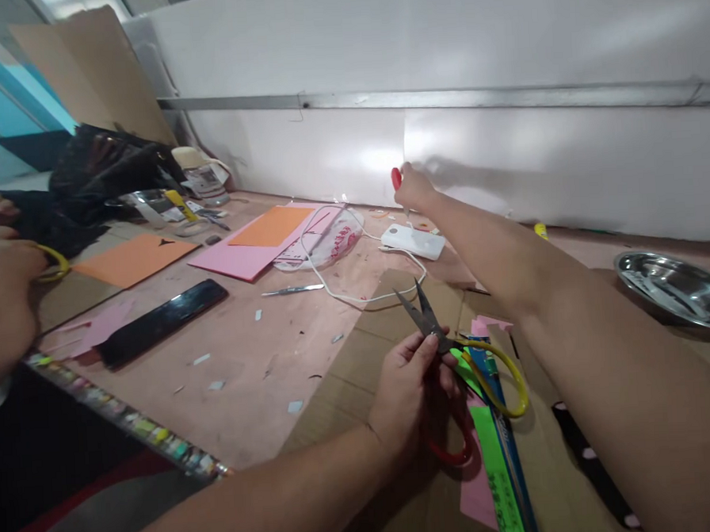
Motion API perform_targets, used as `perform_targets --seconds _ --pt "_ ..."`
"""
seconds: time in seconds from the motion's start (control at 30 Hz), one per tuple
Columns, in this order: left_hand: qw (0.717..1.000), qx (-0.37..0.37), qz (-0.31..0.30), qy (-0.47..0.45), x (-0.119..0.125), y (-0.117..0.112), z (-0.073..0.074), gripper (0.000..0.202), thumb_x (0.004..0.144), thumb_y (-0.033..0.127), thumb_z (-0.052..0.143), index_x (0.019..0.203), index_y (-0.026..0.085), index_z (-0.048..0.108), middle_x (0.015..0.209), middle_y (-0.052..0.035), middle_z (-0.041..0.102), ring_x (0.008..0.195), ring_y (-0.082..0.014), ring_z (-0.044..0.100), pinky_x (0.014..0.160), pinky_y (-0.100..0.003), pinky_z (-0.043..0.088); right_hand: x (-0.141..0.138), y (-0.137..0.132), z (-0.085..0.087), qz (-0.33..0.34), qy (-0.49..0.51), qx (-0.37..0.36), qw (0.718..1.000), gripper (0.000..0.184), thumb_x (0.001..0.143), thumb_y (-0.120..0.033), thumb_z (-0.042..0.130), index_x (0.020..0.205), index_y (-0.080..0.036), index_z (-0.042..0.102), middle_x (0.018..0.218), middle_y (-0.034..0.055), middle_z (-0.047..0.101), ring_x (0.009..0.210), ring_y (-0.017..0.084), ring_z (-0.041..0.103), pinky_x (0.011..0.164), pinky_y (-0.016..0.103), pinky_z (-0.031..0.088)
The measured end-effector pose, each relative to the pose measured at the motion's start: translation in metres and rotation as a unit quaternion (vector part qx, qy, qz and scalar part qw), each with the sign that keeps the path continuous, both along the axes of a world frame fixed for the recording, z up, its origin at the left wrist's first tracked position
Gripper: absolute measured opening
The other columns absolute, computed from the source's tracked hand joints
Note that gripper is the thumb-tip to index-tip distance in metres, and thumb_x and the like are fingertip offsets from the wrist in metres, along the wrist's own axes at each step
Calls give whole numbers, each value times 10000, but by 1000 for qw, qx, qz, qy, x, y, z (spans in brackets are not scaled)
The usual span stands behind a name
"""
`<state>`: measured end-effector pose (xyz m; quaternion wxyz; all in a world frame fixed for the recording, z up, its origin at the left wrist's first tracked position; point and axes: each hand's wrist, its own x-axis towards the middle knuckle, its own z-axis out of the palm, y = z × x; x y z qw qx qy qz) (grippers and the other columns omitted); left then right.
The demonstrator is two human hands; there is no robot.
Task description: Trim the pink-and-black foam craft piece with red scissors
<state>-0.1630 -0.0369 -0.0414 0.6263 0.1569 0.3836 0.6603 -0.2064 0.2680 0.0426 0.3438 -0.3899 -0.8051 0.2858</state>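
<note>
Steel, yellow-and-red-handled scissors, blades parted, are pinched by the left hand; the right hand, farther out, has fingers curled round a red object. Pale snippets left of the pinching fingers suggest some cutting done; the stacked orange paper sheet beyond seems uncut.

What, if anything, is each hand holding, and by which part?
Left hand: scissors, held around the pivot. Right hand: a red-ended object, its red end sticking out of the grip; the exact hold cannot be told.
</note>
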Motion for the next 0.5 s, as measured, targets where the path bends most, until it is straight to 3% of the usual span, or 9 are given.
perform_targets --seconds 0.07,0.2,0.3,0.37,0.47,0.5 --pt "1000 5 -2 -1 -1 2 -2 353 738 336 765 990 105 678 625 -2 626 431 -80 496 445 -206 436 1 -14 23 -5 6 -45 999 514 764 26 651 1239 -146 558 903 93 658 814 275 658 736 457 553" --pt "999 31 -5 6 -5 7 -8 337 724 314 776 975 113 671 621 5 615 441 -75 479 472 -210 451 29 -48 66 27 53 -104 993 206 834 -8 562 998 -119 617 792 78 645 720 220 658 669 382 565" --pt "998 54 -14 23 -12 8 -4 282 736 273 768 947 110 676 622 4 605 466 -77 491 489 -205 456 80 -76 87 53 82 -131 987 127 936 -145 493 944 -129 619 824 93 678 752 192 669 688 342 572" --pt "996 65 -18 54 -19 5 7 254 759 265 755 933 92 688 623 -10 611 466 -68 487 485 -190 450 126 -96 92 80 103 -145 981 116 912 -141 534 983 -143 626 896 90 698 835 190 668 733 335 565" --pt "988 79 -72 111 -21 0 30 222 792 257 733 928 84 708 647 -19 618 433 -48 453 453 -179 442 200 -132 88 60 50 12 997 248 774 -145 720 1008 -183 648 895 42 706 856 191 631 777 334 519" --pt "985 75 -94 122 -16 -2 37 199 798 239 726 924 86 711 657 -22 620 429 -44 444 453 -180 447 224 -145 85 17 12 89 996 229 752 -177 752 964 -185 666 819 23 692 811 189 615 784 345 493"
